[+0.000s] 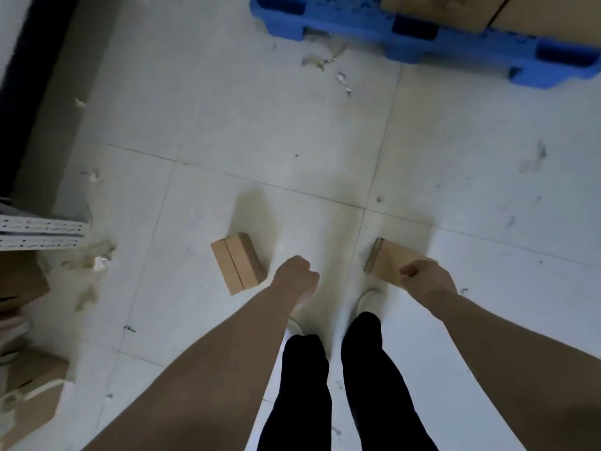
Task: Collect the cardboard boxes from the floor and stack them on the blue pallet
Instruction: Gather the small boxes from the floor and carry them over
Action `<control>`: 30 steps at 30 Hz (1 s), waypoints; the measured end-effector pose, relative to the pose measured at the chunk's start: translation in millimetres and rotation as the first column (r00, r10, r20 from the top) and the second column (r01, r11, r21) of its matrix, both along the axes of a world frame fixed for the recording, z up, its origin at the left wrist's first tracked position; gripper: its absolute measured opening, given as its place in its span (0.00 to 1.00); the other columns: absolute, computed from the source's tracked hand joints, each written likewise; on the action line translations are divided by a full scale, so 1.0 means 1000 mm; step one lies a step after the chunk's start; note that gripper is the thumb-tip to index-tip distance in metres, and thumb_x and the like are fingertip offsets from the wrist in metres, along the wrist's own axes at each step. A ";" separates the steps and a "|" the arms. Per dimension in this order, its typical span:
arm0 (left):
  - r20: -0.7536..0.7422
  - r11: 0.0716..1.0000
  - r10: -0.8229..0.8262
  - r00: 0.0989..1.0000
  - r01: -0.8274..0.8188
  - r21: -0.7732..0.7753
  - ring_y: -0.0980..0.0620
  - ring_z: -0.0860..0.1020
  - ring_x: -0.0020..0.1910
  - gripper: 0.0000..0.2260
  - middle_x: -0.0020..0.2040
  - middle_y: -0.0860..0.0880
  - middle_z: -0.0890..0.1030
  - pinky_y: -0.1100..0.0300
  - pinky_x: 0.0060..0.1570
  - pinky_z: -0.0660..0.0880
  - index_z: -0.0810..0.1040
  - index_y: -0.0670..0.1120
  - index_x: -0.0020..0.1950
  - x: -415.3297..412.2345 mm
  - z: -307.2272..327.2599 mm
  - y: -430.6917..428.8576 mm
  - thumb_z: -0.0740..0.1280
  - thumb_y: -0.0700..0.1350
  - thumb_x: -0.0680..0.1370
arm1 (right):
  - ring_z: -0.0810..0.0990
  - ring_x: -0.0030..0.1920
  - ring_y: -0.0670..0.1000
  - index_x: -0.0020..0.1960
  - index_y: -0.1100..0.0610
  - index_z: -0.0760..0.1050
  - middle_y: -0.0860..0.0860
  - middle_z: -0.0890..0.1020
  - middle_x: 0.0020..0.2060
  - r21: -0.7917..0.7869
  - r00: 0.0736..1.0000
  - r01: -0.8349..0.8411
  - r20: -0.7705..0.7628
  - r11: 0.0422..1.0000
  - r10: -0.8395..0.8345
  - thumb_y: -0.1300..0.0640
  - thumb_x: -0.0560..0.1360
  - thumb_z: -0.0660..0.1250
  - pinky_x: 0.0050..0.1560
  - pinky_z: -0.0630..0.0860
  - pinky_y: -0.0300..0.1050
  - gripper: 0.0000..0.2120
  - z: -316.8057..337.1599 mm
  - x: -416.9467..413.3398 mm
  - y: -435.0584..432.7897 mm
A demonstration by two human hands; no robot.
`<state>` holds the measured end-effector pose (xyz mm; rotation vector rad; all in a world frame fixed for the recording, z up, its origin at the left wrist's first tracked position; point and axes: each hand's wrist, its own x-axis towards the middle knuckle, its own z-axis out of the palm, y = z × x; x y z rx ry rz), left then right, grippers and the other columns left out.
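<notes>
Two small cardboard boxes lie on the white tiled floor in front of my feet. The left box (238, 267) sits just left of my left hand (296, 275), which is curled into a fist and holds nothing. The right box (388, 259) lies by my right shoe, its near corner hidden behind my right hand (426, 278). That hand is also curled and appears to hover above the box without gripping it. The blue pallet (419, 39) stands at the top right, with large cardboard boxes (455, 9) on it.
A white perforated shelf post (42, 232) and a dark wall strip stand at the left edge. Larger torn cardboard boxes (29, 388) sit at the lower left. Paper scraps (320, 60) litter the floor near the pallet and the shelf.
</notes>
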<state>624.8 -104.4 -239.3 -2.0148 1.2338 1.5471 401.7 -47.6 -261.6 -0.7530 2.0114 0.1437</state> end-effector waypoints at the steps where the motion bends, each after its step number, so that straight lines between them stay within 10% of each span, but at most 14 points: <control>1: 0.003 1.000 -0.025 1.000 0.025 0.012 0.43 0.75 0.63 0.09 0.57 0.44 0.76 0.54 0.63 0.72 0.73 0.40 0.58 -0.011 -0.022 -0.003 0.62 0.39 0.79 | 0.77 0.58 0.56 0.62 0.54 0.77 0.52 0.79 0.58 0.033 1.000 -0.006 -0.002 0.999 0.006 0.56 0.76 0.64 0.58 0.75 0.49 0.15 -0.022 -0.009 -0.001; 11: 0.000 0.987 -0.163 0.987 0.163 -0.012 0.44 0.75 0.64 0.18 0.66 0.42 0.75 0.54 0.62 0.73 0.71 0.40 0.69 -0.097 -0.258 -0.025 0.61 0.42 0.80 | 0.71 0.66 0.56 0.73 0.51 0.60 0.53 0.71 0.66 0.171 0.927 -0.341 -0.105 0.924 0.361 0.50 0.69 0.72 0.58 0.72 0.51 0.36 -0.270 -0.063 -0.008; 18: 0.050 0.983 -0.183 0.982 0.182 0.027 0.45 0.73 0.64 0.17 0.66 0.45 0.74 0.57 0.64 0.71 0.71 0.43 0.69 -0.088 -0.366 -0.003 0.62 0.44 0.80 | 0.34 0.75 0.66 0.73 0.50 0.23 0.60 0.30 0.73 0.279 0.654 -0.675 -0.202 0.683 0.729 0.40 0.60 0.78 0.72 0.44 0.66 0.69 -0.384 -0.066 0.023; 30: 0.193 1.000 -0.006 0.981 0.006 0.001 0.45 0.74 0.64 0.21 0.66 0.45 0.74 0.56 0.61 0.70 0.66 0.44 0.72 -0.007 -0.377 0.029 0.62 0.43 0.79 | 0.49 0.74 0.65 0.72 0.44 0.25 0.61 0.45 0.73 0.066 0.644 -0.727 -0.279 0.684 0.712 0.34 0.54 0.75 0.69 0.52 0.73 0.69 -0.371 0.009 0.009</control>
